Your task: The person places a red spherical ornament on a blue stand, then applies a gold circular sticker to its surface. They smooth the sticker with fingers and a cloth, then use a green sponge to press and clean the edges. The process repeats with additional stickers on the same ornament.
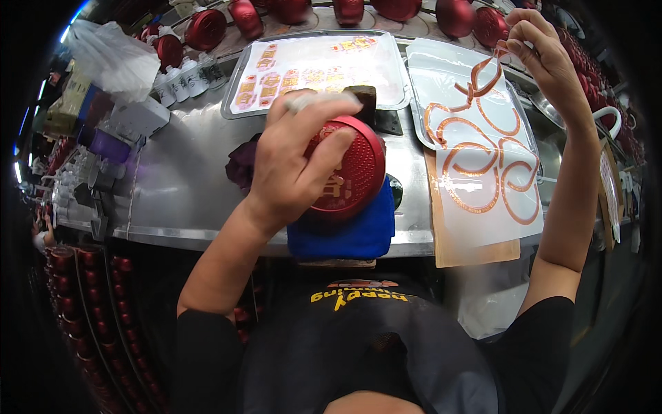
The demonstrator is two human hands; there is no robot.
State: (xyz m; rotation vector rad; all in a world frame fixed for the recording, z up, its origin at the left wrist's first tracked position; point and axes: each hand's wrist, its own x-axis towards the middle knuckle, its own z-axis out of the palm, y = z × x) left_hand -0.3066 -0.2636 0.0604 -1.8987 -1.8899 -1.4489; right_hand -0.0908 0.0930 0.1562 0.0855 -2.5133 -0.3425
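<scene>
While the left hand (293,162) grips a round red ribbed lid (348,172) at frame centre, over a blue cloth (358,234), the right hand (545,52), upper right, pinches a thin curved orange sticker strip (483,79) above a glossy sheet (483,172) w/ ring shapes on a steel table (179,193).

Bright overhead light washes the steel worktop (179,186) evenly and throws white glare off the clear film sheets (476,138) and the tray of stickers (317,65), bleaching parts of their prints. The fisheye lens bends the worktop's edge into a curve and leaves a black vignette around the rim, where bluish lamp streaks show at far left. The centre is sharp, while the dark foreground below the worktop sits in shadow.
</scene>
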